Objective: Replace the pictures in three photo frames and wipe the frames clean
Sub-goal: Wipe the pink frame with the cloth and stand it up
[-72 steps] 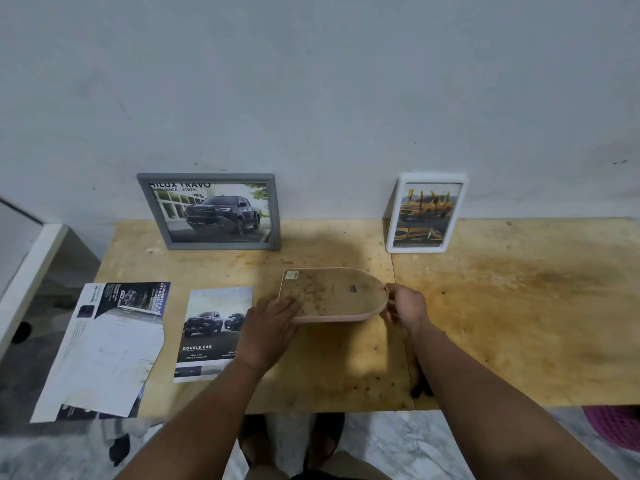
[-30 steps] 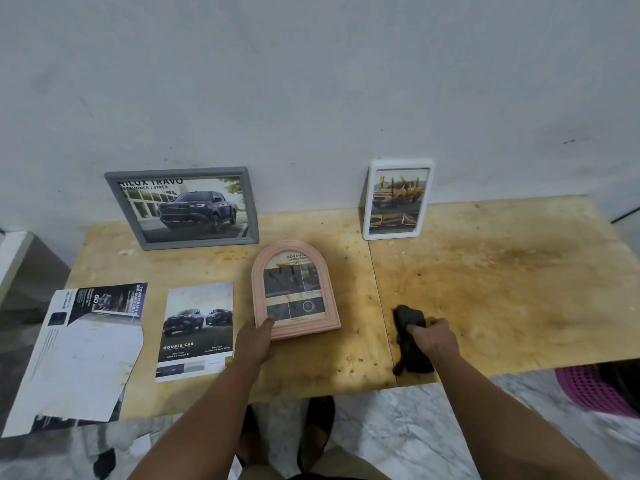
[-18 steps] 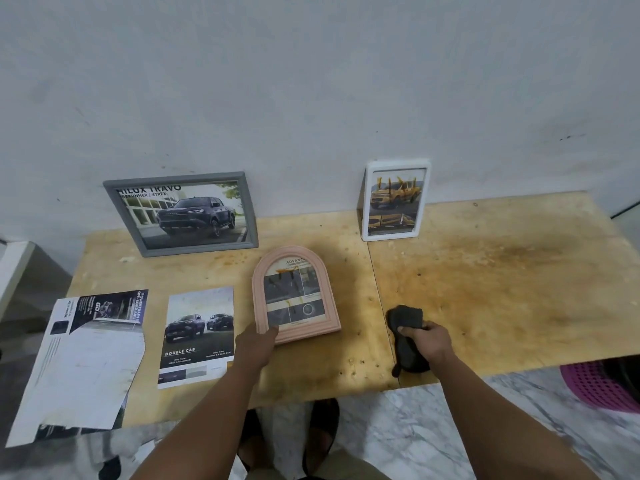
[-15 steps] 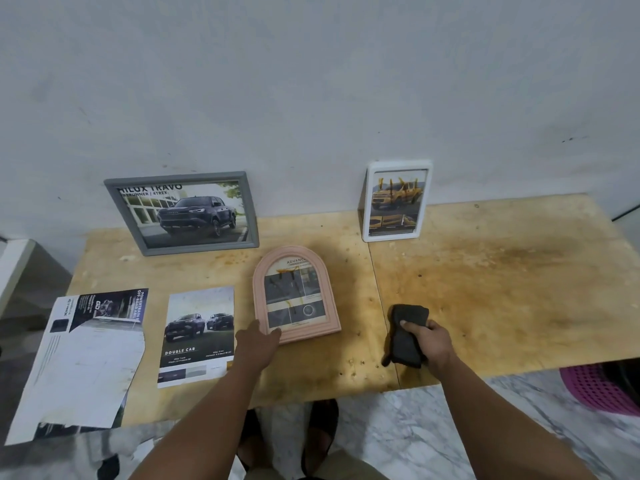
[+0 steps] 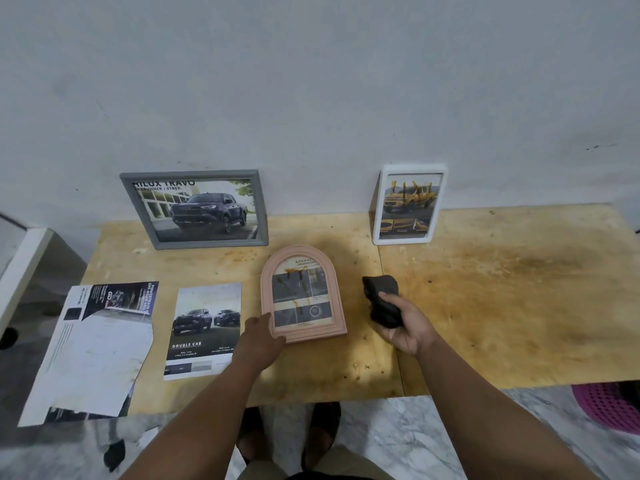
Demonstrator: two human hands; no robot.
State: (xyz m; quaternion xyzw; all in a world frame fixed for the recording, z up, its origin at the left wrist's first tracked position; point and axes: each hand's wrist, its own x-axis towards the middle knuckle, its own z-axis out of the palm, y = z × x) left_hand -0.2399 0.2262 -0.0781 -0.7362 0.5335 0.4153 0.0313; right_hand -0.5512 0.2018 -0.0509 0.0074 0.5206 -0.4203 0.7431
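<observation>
A pink arched photo frame [image 5: 302,295] lies face up on the wooden table [image 5: 502,299], its glass smeared with orange marks. My left hand [image 5: 260,337] holds its lower left corner. Just right of the frame, my right hand [image 5: 405,325] grips a dark crumpled cloth [image 5: 381,299], lifted a little above the table. A grey frame [image 5: 195,209] with a dark pickup picture leans on the wall at the back left. A white frame [image 5: 408,204] with a yellow truck picture stands at the back, right of centre.
Two loose printed sheets lie at the table's left: a car brochure page [image 5: 204,332] and a torn larger sheet [image 5: 93,348] hanging over the front edge. A pink basket [image 5: 609,405] sits on the marble floor at the right. My feet are under the table's front edge.
The pink frame was turned from face down to face up. My right hand picked up the dark cloth near the front edge and has lifted it up beside the frame.
</observation>
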